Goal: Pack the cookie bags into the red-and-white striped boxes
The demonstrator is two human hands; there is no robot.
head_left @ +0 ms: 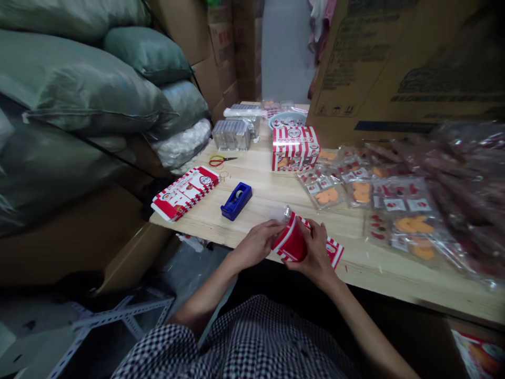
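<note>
Carton (291,245), red with white stripes, sits at the counter's (270,187) near edge, grasped between left hand (258,239) and right hand (316,250), seemingly part-formed. One striped box (295,148) stands assembled; the carton stack (186,193) looks yet unfolded.

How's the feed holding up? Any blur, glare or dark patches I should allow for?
Head view, right edge: plastic packets smeared, with pale glints; head view, upper right: cardboard box dim, its print hard to read; head view, middle: tape dispenser clearer, left hand and right hand well distinguishable; head view, under the table: deep shadow.
</note>
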